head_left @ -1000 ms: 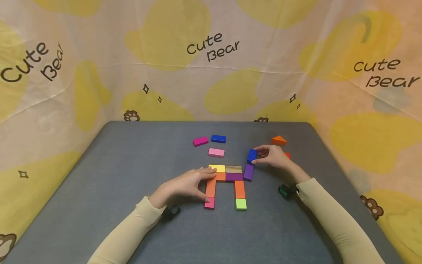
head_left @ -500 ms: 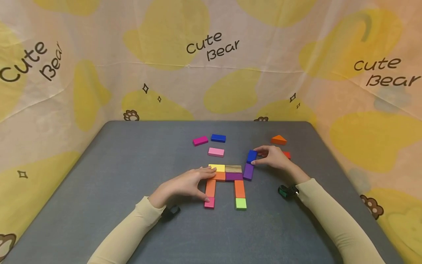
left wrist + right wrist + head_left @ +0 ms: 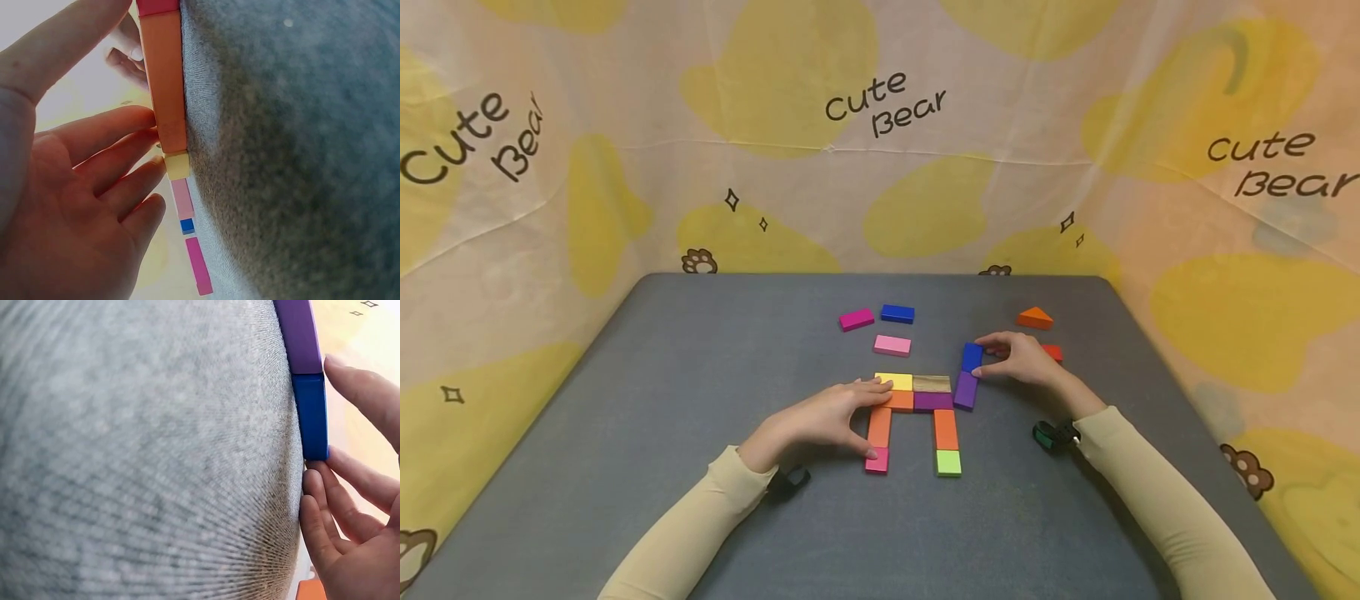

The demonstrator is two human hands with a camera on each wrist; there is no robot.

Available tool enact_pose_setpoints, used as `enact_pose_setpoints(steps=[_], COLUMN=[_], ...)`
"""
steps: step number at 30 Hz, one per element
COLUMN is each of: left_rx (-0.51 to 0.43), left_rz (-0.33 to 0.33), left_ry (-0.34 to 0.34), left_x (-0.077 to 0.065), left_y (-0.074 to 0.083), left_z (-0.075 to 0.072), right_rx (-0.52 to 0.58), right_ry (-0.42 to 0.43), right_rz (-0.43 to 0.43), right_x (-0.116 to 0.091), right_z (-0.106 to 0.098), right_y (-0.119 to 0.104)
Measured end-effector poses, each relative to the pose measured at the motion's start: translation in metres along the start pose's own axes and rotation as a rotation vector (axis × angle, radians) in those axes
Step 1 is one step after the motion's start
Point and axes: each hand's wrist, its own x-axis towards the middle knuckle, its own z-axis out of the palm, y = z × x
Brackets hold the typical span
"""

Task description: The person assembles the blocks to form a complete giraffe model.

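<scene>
My right hand [image 3: 1021, 357] has thumb and fingertips at a blue block [image 3: 972, 357], pinching it at its far end and near its joint with a purple block [image 3: 301, 337]. The two blocks lie end to end in a slightly slanted line. My left hand [image 3: 820, 421] rests at the left of the block figure, fingers extended over the yellow block [image 3: 901, 382] and orange block [image 3: 901, 402], thumb on the hot-pink block [image 3: 877, 463]. In the left wrist view, an upright-leg orange block [image 3: 164, 81] runs beside the left fingers. A wood-grain block [image 3: 932, 384] adjoins another purple block [image 3: 933, 402].
The figure's right leg is an orange block [image 3: 946, 430] with a lime block [image 3: 948, 463] below. Behind lie a magenta block [image 3: 857, 320], another blue block [image 3: 898, 314] and a light-pink block [image 3: 892, 346]. An orange triangle [image 3: 1035, 318] and red block [image 3: 1052, 353] lie beyond my right hand.
The blue block has shifted slightly toward me and turned a little, now lining up more closely with the purple block. My left hand has stayed in place.
</scene>
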Motion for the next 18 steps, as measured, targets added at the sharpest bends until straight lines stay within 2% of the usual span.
enact_pose_setpoints(steps=[18], left_rx=[0.006], left_rz=[0.009], left_ry=[0.007], left_x=[0.0008], left_y=[-0.001], left_z=[-0.0002], right_rx=[-0.001], right_ry=[-0.002], right_rz=[-0.011], right_x=[0.0004], right_z=[-0.0007], right_y=[-0.0001])
